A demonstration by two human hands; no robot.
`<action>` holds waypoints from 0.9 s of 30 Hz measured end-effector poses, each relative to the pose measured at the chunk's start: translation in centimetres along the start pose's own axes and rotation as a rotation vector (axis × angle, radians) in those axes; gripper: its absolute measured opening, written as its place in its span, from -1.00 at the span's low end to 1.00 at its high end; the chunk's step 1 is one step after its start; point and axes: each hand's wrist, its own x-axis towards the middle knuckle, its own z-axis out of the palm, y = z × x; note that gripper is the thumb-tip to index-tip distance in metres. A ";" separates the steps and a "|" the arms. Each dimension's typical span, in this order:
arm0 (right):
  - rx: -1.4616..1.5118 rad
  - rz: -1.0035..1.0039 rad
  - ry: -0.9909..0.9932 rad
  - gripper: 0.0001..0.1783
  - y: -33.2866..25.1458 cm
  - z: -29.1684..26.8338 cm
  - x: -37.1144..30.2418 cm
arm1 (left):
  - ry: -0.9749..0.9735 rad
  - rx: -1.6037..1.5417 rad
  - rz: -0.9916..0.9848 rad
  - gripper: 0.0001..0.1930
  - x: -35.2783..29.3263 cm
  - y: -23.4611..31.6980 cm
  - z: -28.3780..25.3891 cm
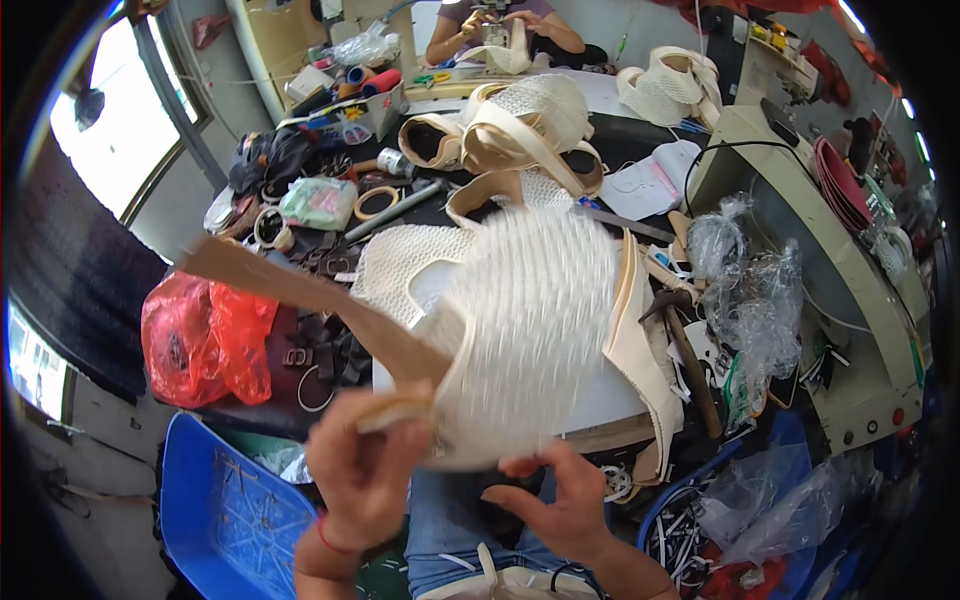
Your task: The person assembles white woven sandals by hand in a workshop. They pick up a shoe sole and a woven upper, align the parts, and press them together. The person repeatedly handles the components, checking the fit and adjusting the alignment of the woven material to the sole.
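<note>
In front of me hangs a cream woven mesh piece (535, 330), smeared by motion, with a long tan-backed strip (300, 295) sticking out to the upper left. My left hand (365, 465) is closed on its lower left edge, thumb against the folded strip. At the lower right edge is my right hand (560, 500), thumb and fingers apart, fingertips close to the rim; whether they touch it is unclear. Behind the piece lies a flat mesh panel (400, 265) on a white board. To the right are stacked cream strips (640, 370) and a hammer (695, 375).
A red plastic bag (205, 340) and blue bin (235, 510) are on my left. Right stand a beige machine (850, 370), crumpled clear plastic (755, 305) and a scrap bin (680, 530). Cream woven bags (530, 120) are piled ahead; a person (505, 30) works beyond.
</note>
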 end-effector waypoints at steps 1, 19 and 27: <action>0.045 0.093 0.077 -0.67 1.2 -0.5 0.5 | -0.057 0.137 0.096 -0.81 3.9 0.3 1.1; -0.120 0.109 0.006 -0.85 8.7 -2.4 1.5 | -0.648 1.146 0.606 -0.50 24.5 -13.1 4.0; -0.225 0.050 0.028 -0.90 8.3 -0.7 1.4 | -0.804 1.111 0.213 -0.70 11.5 -13.8 -7.6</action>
